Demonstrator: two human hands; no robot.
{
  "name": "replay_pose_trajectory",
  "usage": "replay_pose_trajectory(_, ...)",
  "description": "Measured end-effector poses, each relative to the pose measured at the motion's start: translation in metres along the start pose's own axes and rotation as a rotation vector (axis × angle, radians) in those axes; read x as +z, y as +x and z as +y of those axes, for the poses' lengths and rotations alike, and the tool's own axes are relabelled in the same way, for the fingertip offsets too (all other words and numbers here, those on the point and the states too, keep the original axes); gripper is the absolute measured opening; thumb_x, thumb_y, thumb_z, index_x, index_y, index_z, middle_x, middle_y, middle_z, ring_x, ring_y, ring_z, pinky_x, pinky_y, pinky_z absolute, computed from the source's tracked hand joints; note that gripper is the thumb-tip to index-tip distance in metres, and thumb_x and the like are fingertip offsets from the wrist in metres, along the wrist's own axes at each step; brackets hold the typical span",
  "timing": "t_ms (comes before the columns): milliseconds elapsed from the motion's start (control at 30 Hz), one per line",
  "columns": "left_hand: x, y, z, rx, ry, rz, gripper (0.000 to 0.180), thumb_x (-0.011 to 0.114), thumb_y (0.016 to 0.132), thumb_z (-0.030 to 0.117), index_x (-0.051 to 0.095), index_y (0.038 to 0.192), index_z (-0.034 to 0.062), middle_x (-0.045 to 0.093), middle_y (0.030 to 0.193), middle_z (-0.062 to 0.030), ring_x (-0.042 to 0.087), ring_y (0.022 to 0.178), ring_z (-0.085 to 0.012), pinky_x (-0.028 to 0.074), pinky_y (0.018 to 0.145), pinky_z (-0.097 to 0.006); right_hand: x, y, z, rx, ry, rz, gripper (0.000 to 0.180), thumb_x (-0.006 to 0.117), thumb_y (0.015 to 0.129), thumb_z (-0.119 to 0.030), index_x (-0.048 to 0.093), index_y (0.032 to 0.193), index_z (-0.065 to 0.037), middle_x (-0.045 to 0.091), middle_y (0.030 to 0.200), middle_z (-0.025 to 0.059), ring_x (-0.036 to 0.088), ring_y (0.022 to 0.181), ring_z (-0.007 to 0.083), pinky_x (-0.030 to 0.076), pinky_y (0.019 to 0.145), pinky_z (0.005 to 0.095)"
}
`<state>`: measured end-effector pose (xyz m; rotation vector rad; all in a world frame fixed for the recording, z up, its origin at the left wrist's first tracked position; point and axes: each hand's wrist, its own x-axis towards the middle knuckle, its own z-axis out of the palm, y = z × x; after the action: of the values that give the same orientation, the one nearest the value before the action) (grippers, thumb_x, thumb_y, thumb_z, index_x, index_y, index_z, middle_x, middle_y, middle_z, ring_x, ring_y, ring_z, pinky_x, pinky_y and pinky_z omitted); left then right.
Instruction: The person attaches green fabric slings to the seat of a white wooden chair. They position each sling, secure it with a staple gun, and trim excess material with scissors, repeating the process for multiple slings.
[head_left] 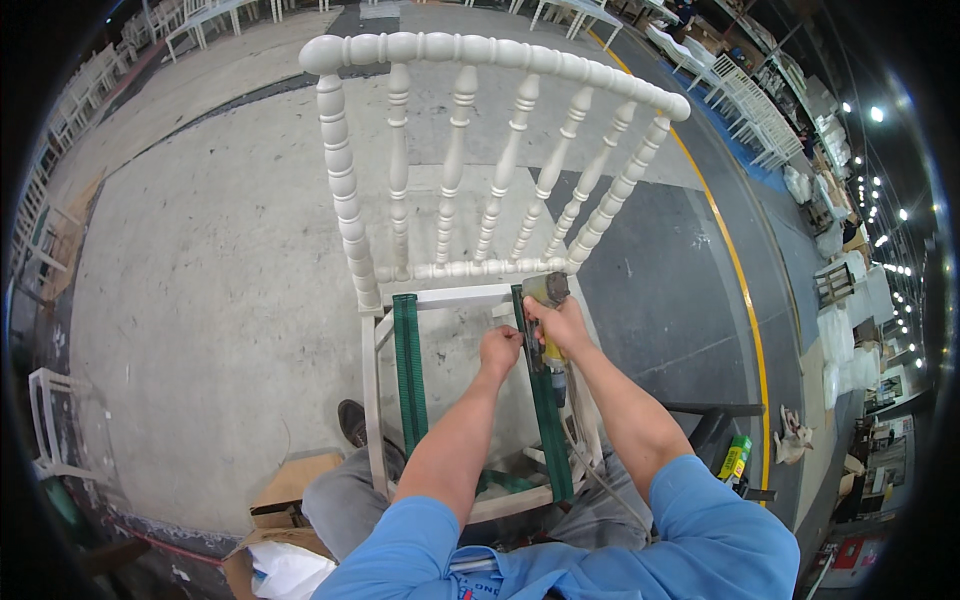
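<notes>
right hand (562, 325): closed on my yellow staple gun (548, 300), nose at the seat frame's rear rail
left hand (499, 350): pinching the right green strap (545, 410), holding it taut
straps: that one runs front to back; second green strap (408, 370) parallel on the left
chair (470, 170): white, spindle back, open seat frame over my knees
floor (200, 270): grey concrete, yellow line (735, 260) to the right
box: cardboard box (285, 500) at lower left

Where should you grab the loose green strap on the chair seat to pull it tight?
Probably the near stretch of the right green strap, pinched flat from above, just beside where the left hand touches it now. It lies flat over the open seat frame, so thumb on top and fingers under fits. The right hand holds the yellow stapler at its far end.
</notes>
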<state>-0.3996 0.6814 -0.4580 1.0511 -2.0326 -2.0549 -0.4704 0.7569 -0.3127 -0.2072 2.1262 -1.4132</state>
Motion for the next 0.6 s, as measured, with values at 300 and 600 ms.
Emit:
replay_pose_trajectory(300,-0.002,-0.004,0.008,-0.06,-0.119,-0.082,0.012,0.075,0.094,0.013,0.071,0.088,0.0034,0.065,0.077,-0.0029,0.059,0.065,-0.0136,0.049,0.059,-0.033,-0.009,0.002,0.001,0.013,-0.06,0.062,0.03,0.078,0.094,-0.028,0.067,0.092,-0.001,0.066,0.074,0.0042,0.057,0.048,0.0116,0.045,0.042,0.0294)
replay_pose_trajectory(600,0.001,-0.07,0.023,-0.484,-0.658,-0.332,0.029,0.065,0.103,0.02,0.058,0.125,0.0031,0.073,0.102,-0.0092,0.072,0.075,-0.0254,0.059,0.067,-0.042,-0.034,-0.03,-0.016,-0.008,0.108,0.084,0.027,0.075,0.096,-0.027,0.068,0.098,-0.001,0.069,0.083,0.0063,0.056,0.049,0.0133,0.044,0.042,0.0299)
